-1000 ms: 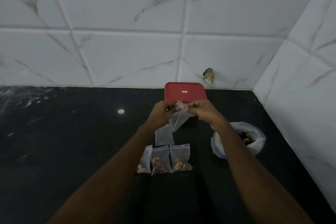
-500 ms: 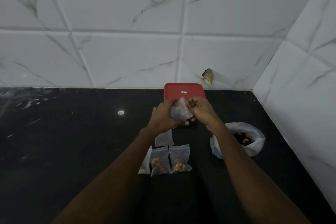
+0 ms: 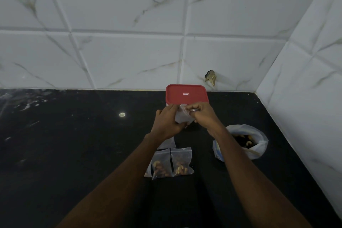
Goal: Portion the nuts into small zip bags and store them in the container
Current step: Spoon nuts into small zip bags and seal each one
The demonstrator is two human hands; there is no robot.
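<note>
Holding a zip bag (image 3: pixel 182 117) up off the counter (image 3: pixel 74 153), just in front of the container (image 3: pixel 186 94). Gripped round its body by the left hand (image 3: pixel 167 123), fingers curled under it. Pinched at the top edge by the right hand (image 3: pixel 202 114), thumb and fingertips closed on the strip. No nuts seen inside; cannot tell if mouth open or sealed. Judged step: pulling the mouth apart for a fresh portion. Next calls for holding with the left, freeing the right, reaching to the nut bag (image 3: pixel 244 140) just right of the right forearm, then dropping nuts in and pressing the zip. Nearer the body, lying flat: two filled bags (image 3: pixel 161 166) side by side, edge of a third under the left forearm, a flat bag (image 3: pixel 167 143) above them, seemingly empty. Container lidded in red, against the wall (image 3: pixel 129 57). None stored yet, so midway at best.
</note>
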